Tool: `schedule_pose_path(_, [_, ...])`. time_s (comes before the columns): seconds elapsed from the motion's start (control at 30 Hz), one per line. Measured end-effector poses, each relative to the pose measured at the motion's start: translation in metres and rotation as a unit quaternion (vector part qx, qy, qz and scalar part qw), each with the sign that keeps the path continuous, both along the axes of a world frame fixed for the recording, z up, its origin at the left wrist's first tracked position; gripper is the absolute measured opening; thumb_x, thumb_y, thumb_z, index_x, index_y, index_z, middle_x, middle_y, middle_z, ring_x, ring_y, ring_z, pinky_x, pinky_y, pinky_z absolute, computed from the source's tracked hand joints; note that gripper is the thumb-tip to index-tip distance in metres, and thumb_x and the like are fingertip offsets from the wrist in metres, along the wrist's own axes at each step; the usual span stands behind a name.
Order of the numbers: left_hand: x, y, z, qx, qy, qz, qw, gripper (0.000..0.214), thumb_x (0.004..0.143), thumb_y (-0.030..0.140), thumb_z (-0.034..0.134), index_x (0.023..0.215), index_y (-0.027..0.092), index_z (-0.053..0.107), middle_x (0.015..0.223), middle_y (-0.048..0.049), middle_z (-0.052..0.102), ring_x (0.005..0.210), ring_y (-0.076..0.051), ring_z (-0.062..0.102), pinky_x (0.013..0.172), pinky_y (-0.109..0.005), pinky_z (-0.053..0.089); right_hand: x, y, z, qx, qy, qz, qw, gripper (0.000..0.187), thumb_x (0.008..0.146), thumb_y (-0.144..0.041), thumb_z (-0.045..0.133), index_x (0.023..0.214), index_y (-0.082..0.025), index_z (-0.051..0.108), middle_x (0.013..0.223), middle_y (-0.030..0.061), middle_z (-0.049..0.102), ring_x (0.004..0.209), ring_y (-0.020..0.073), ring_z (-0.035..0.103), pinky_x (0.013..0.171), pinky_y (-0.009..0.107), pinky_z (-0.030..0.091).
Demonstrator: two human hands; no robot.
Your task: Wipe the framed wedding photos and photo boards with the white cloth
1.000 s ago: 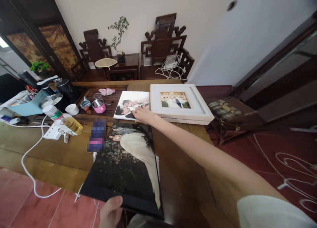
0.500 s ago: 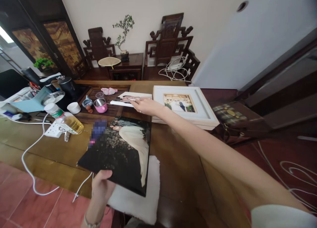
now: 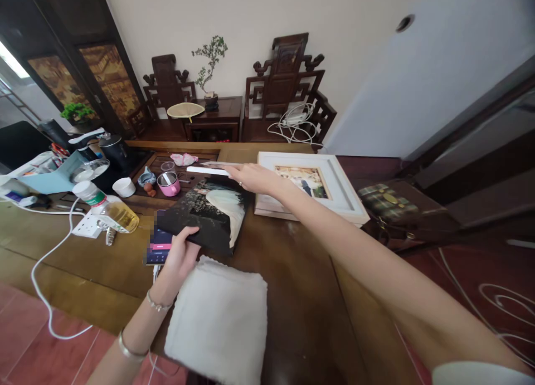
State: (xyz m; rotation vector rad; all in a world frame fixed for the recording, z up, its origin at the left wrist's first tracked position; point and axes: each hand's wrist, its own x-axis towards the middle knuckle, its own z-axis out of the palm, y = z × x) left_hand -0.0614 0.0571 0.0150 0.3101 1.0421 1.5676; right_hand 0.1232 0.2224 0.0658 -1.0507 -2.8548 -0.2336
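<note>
My left hand (image 3: 183,253) grips the near edge of a dark photo panel (image 3: 200,226) that shows a long white gown. The thumb lies on top and the fingers are underneath. My right hand (image 3: 254,179) is closed on the right end of a white-edged photo panel (image 3: 209,170), tilted so that mostly its edge shows. The far end of the dark panel reaches beneath it. A folded white towel (image 3: 219,321) lies at the table's near edge. Just beyond my right hand is a white picture frame (image 3: 343,190), resting on something flat.
A phone (image 3: 157,257) lies partly under the dark panel. Leftward are a bottle of yellow liquid (image 3: 121,215), a power strip (image 3: 87,223) with a white cable, and a white cup (image 3: 124,187). A pink mug (image 3: 168,184) stands by the tea tray. Right of the table is a brown bag (image 3: 418,204).
My left hand has pushed the dark panel forward, away from the towel, uncovering the towel and part of the phone. My right hand has raised and tilted the white-edged panel.
</note>
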Motion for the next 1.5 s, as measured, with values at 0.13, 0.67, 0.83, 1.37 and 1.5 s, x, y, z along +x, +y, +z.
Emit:
schedule_pose_path(0.13, [0.012,0.010,-0.007,-0.036,0.038,0.015,0.999,0.020,0.069,0.007,0.070,0.076,0.018,0.055,0.085,-0.0010,0.070,0.092,-0.018,0.066,0.085,-0.028,0.053,-0.001,-0.002,-0.003,0.016,0.002,0.006,1.000,0.049,0.089,-0.006,0.035,0.137,-0.013,0.037,0.118,0.0170,0.064,0.094,0.0263,0.065,0.071,0.033,0.044])
schedule_pose_path(0.67, [0.023,0.050,-0.047,-0.094,0.116,-0.120,0.982,0.021,0.084,0.006,0.064,0.075,0.014,0.047,0.057,0.0030,0.059,0.069,-0.016,0.072,0.096,-0.040,0.052,-0.027,-0.011,-0.059,0.087,-0.031,-0.020,0.996,0.052,0.090,-0.003,0.027,0.142,-0.004,0.034,0.130,0.0286,0.051,0.119,0.0333,0.051,0.092,0.044,0.043])
schedule_pose_path(0.83, [0.024,0.052,-0.050,-0.108,0.135,-0.150,0.973,0.019,0.087,0.009,0.061,0.068,0.004,0.059,0.068,-0.0137,0.070,0.073,-0.021,0.073,0.093,-0.038,0.054,-0.028,-0.024,-0.072,0.099,-0.025,-0.021,0.995,0.050,0.092,-0.005,0.027,0.141,-0.003,0.037,0.135,0.0305,0.047,0.122,0.0341,0.049,0.095,0.047,0.041])
schedule_pose_path(1.37, [0.014,0.065,-0.053,-0.116,0.180,-0.215,0.953,0.017,0.085,0.018,0.065,0.073,0.005,0.064,0.074,-0.0179,0.073,0.077,-0.025,0.073,0.087,-0.040,0.056,-0.015,-0.061,-0.091,0.038,-0.015,-0.010,0.999,0.051,0.087,-0.004,0.039,0.138,-0.005,0.042,0.139,0.0301,0.044,0.130,0.0372,0.041,0.102,0.052,0.036])
schedule_pose_path(1.5, [0.008,0.073,-0.060,-0.124,0.190,-0.226,0.947,0.017,0.082,0.020,0.069,0.072,0.006,0.064,0.063,-0.0163,0.071,0.074,-0.026,0.073,0.083,-0.039,0.057,-0.013,-0.061,-0.091,0.008,-0.007,-0.014,1.000,0.055,0.084,-0.002,0.041,0.139,-0.007,0.042,0.141,0.0276,0.042,0.132,0.0369,0.038,0.103,0.052,0.035])
